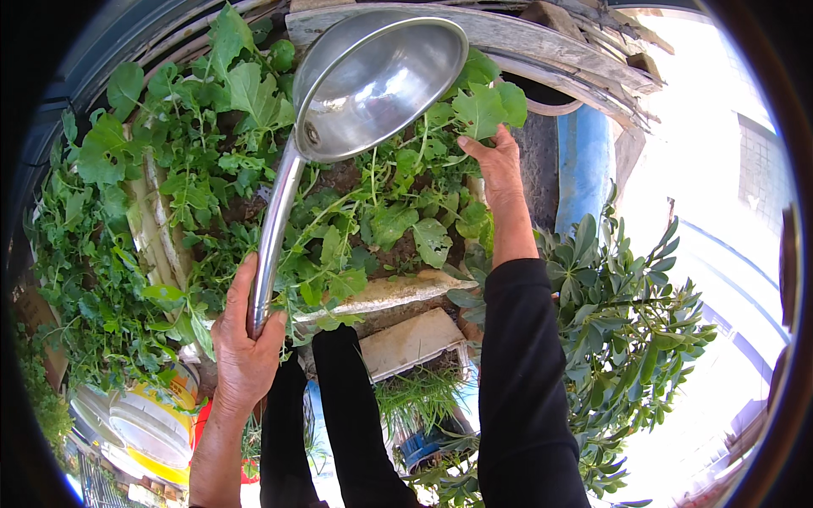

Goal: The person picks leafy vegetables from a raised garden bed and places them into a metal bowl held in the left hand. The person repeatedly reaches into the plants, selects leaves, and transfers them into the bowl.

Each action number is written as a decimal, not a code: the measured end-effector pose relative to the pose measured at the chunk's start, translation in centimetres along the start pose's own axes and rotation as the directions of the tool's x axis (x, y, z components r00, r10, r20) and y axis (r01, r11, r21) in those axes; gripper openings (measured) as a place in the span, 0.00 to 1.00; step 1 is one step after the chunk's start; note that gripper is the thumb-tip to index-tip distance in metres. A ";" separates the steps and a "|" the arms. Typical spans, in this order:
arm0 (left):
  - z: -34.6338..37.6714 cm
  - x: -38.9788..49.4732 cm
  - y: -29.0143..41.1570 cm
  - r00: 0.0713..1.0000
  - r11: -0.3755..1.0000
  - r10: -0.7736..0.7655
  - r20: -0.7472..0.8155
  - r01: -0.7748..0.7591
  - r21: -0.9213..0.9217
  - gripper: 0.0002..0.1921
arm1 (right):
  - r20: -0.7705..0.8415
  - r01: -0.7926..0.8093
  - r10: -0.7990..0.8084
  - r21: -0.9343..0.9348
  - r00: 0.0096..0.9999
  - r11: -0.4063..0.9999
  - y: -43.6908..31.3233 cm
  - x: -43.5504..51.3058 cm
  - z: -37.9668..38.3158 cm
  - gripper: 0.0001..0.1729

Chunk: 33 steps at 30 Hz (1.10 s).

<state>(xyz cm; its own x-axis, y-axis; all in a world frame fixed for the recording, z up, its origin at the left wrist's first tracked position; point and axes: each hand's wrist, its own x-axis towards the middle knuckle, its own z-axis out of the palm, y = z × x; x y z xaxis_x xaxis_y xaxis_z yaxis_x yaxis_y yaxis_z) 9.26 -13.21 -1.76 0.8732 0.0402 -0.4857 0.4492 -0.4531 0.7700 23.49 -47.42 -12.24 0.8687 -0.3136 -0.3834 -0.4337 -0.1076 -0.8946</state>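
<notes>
My left hand (246,349) grips the lower end of a long tubular handle (277,228). It belongs to a large stainless steel ladle (387,82), whose deep, shiny bowl is raised above leafy green plants (197,190). No contents show in the visible part of the bowl. At the right side of the bed, my right hand (498,168) touches the lower edge of a broad green leaf (481,113). Its thumb and fingers are spread, and some fingertips are hidden behind the leaf, so I cannot tell whether they pinch it.
Pale planter edges (387,293) divide the bed. Weathered boards (508,38) lie along its far side. A leafy shrub (629,305) stands right of my sleeve. Below are a planter of grassy shoots (419,397), a blue container (422,447) and stacked plastic tubs (149,425).
</notes>
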 end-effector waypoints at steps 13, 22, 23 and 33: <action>-0.1 0.1 -0.8 0.999 0.999 0.040 -0.012 -0.040 0.004 0.37 | 0.015 -0.124 0.123 0.080 0.992 0.989 -0.5 0.1 -0.6 0.20; -0.4 0.2 -0.5 1.000 1.000 0.001 0.008 -0.001 -0.001 0.37 | 0.078 -0.133 0.120 0.189 0.990 0.973 -1.5 -0.4 -0.4 0.21; -0.4 0.2 -0.5 1.000 1.000 -0.002 0.009 0.002 -0.002 0.37 | 0.091 -0.133 0.116 0.202 0.989 0.970 -1.5 -0.5 -0.4 0.21; -0.4 0.2 -0.7 1.000 1.000 0.014 -0.003 -0.014 0.027 0.37 | 0.157 -0.121 0.106 0.091 0.982 0.988 0.0 0.3 -1.3 0.20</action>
<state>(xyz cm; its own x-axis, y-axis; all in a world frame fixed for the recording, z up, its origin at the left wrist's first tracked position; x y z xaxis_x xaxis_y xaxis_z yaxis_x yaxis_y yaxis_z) 9.20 -12.51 -2.23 0.8799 0.0361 -0.4737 0.4317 -0.4772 0.7655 23.46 -48.80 -12.09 0.8446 -0.1715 -0.5072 -0.5122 0.0172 -0.8587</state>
